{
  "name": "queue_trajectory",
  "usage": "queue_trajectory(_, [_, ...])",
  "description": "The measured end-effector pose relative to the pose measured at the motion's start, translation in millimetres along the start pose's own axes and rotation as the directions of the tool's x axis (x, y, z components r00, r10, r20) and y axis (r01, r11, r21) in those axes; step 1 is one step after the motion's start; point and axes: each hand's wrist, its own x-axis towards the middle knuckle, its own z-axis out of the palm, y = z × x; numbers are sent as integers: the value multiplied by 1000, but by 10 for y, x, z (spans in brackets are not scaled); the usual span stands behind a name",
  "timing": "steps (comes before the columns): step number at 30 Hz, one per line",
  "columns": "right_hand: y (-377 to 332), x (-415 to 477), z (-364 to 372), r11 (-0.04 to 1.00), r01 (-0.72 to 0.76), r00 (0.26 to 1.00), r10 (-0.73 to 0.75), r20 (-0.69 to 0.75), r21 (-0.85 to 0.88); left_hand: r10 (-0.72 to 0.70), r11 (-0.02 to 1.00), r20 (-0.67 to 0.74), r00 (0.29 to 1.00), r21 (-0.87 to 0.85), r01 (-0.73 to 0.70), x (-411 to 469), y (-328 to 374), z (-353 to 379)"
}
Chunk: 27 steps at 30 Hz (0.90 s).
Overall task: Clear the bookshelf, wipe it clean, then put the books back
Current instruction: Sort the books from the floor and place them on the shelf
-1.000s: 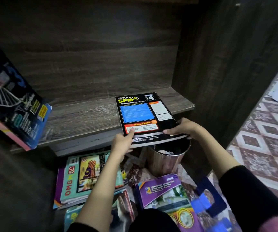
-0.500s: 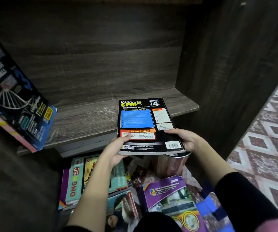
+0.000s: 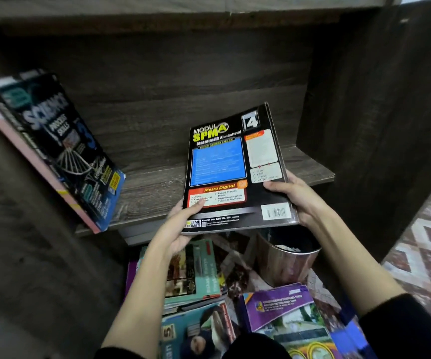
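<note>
Dark wood-grain boards form the bookshelf [image 3: 152,187] compartment, which holds two books at its left. A black-and-blue science book [image 3: 72,151] leans tilted against the left wall, with a pink-edged book [image 3: 15,130] behind it. Both stand on the shelf board.

A black workbook [image 3: 217,161] marked with a 4 is held over the board's front edge, its far end raised. The left hand [image 3: 180,226] pinches its near left corner, thumb on the cover and fingers beneath. The right hand [image 3: 297,198] grips its right edge, thumb on top and fingers curled under.

Below the workbook stands a shiny metal bin [image 3: 284,265] with something white [image 3: 287,247] inside, too blurred to name. Beside it on the floor lie a teal book [image 3: 199,270] and a purple book [image 3: 279,307].
</note>
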Motion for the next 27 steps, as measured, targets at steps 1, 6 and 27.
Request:
queue_trajectory(1, [-51,-35,108,999,50,999,-50,11,-3,31,998,-13,999,46,-31,-39,82,-36])
queue_trajectory(6, [-181,-158,640,948,294,956,-290,53,-118,379,756,-149,913,618,-213,-210,690,-184])
queue_trajectory(27, [1161,9,2663,269,797,488,-813,316,-540,754,613,-175,633,532,-584,-989,1812,-635])
